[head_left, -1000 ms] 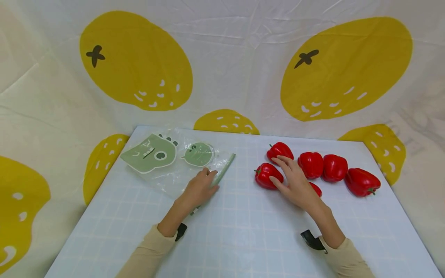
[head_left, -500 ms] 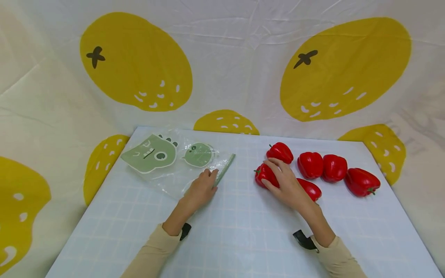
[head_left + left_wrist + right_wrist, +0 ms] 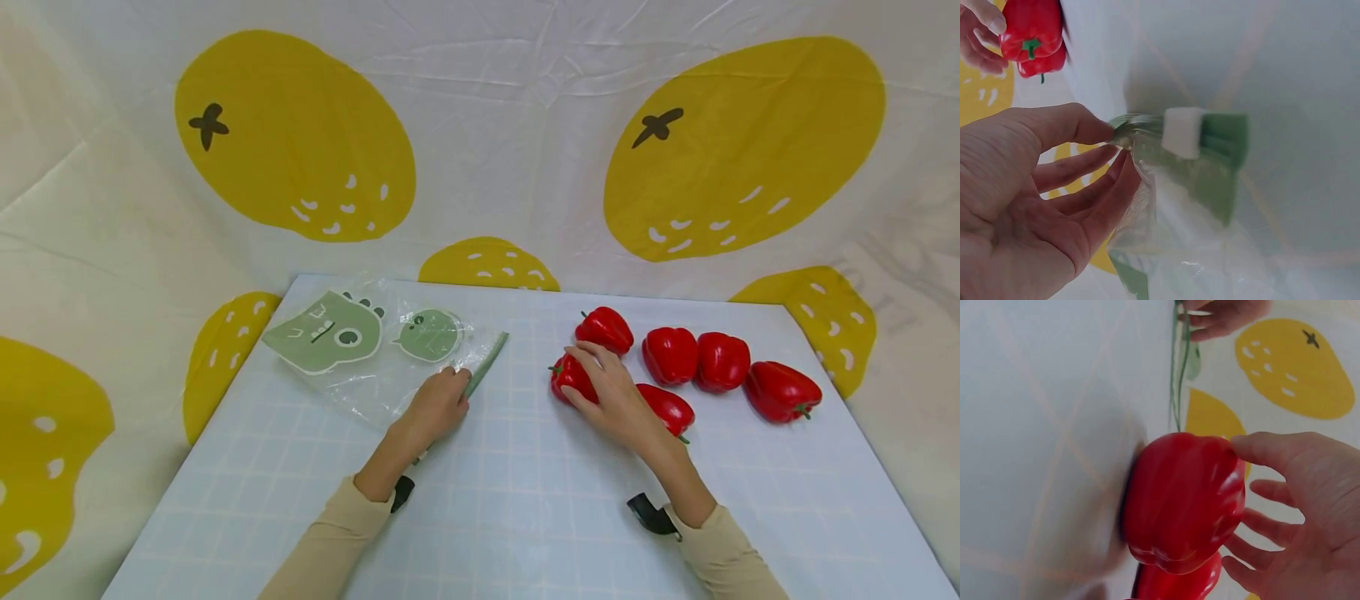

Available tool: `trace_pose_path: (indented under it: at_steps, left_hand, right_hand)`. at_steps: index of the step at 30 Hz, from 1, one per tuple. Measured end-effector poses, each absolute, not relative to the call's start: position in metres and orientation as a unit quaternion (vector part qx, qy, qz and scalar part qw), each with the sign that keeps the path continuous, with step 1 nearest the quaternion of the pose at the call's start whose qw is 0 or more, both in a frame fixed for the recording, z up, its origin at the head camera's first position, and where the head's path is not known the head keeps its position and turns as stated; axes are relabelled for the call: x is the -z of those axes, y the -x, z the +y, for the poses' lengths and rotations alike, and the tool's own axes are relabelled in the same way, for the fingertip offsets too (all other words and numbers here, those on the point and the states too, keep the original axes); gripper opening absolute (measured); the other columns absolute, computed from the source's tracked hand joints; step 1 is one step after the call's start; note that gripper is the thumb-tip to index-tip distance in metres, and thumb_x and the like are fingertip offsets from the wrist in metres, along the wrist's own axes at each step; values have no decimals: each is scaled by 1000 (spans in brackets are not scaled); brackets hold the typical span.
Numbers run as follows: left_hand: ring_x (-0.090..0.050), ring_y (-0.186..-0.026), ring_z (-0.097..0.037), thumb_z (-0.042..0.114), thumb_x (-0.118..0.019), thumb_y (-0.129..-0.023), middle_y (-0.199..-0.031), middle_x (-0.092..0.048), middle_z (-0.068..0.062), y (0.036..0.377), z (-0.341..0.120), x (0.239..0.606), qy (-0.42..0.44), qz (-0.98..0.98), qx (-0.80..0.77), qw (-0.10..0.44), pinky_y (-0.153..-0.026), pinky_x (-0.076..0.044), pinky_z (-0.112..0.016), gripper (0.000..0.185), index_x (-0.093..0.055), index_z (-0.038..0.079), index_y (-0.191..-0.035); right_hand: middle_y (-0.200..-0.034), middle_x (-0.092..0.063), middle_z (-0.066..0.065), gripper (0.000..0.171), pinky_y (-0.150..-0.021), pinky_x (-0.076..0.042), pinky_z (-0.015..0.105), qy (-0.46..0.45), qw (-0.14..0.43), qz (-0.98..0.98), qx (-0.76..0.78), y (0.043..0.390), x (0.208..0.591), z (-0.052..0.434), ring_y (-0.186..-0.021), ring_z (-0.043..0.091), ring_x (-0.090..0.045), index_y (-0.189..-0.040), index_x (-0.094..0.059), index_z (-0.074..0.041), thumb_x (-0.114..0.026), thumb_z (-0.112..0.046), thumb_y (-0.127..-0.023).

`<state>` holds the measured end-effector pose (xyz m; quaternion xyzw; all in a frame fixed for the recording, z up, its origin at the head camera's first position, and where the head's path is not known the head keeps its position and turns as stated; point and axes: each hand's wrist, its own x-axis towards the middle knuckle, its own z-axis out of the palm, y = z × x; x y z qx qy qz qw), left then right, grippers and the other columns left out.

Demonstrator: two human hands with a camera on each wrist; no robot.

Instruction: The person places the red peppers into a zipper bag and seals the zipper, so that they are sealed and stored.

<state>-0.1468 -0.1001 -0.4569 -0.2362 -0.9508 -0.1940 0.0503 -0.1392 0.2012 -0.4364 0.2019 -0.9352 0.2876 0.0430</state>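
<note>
Red and glossy, one pepper [image 3: 573,381] sits within the curved thumb and fingers of the right hand [image 3: 617,402], though how firmly is hard to tell. Five other peppers [image 3: 670,356] lie beyond that hand or to its right. The left hand [image 3: 435,407] pinches the green edge strip [image 3: 487,364] of a clear bag [image 3: 360,387] spread beyond it on the tabletop [image 3: 525,517].

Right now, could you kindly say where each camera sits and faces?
Head: worn on head, facing down and forward to bag, red peppers; left hand, right hand, sleeves show.
Left wrist: worn there, facing left hand pinching bag.
Right wrist: worn there, facing right hand gripping one pepper.
Shared by wrist views: both hands, red peppers.
</note>
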Motion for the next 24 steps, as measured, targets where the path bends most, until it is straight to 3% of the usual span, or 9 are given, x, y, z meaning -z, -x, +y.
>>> trace_pose_path:
  at_steps: [7, 15, 24]
  left_hand:
    - [-64, -76, -32, -5, -69, -85, -86, -67, -17, 150, -99, 458, 211, -950, 224, 53, -68, -54, -46, 20, -66, -7, -105]
    - [-59, -71, -22, -6, -65, -86, -76, -62, -5, 154, -107, 457, 162, -934, 316, 40, -68, -54, -39, 6, -67, -3, -91]
    - [-64, -76, -21, -2, -65, -89, -80, -67, -8, 160, -111, 451, 120, -897, 425, 21, -71, -56, -36, 5, -70, -3, -92]
  right_hand:
    - [-155, -42, 17, 83, -89, -56, 60, -193, 44, -937, -289, 139, 440, 202, -141, 39, -38, -151, -46, -10, -89, -16, -80]
    - [-155, -42, 16, 84, -90, -56, 59, -199, 49, -936, -285, 137, 438, 201, -141, 37, -38, -151, -46, -10, -89, -18, -79]
    - [-152, -46, 17, 82, -90, -57, 58, -212, 66, -930, -292, 138, 434, 194, -139, 38, -42, -148, -50, -10, -90, -14, -77]
